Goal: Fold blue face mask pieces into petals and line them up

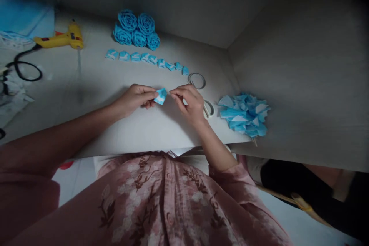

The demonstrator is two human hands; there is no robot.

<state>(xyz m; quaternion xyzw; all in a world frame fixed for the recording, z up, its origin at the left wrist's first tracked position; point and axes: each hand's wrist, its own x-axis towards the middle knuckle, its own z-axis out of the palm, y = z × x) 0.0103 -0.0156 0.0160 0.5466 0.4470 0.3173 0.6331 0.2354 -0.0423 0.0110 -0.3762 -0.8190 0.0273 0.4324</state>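
My left hand point(135, 99) pinches a small folded blue paper piece point(160, 96) over the white tabletop point(95, 84). My right hand point(188, 102) is closed in a pinch at the right edge of the same piece. Behind my hands lies a curved row of several folded blue pieces point(145, 58). Farther back stands a cluster of several blue paper roses point(136, 29). White-handled scissors point(201, 92) lie just behind and under my right hand.
A yellow glue gun point(62, 39) with a black cord point(24, 70) lies at the back left. A heap of cut blue paper squares point(245, 114) sits at the table's right front corner. White scraps point(13, 92) lie at the left edge. Walls close off the back and right.
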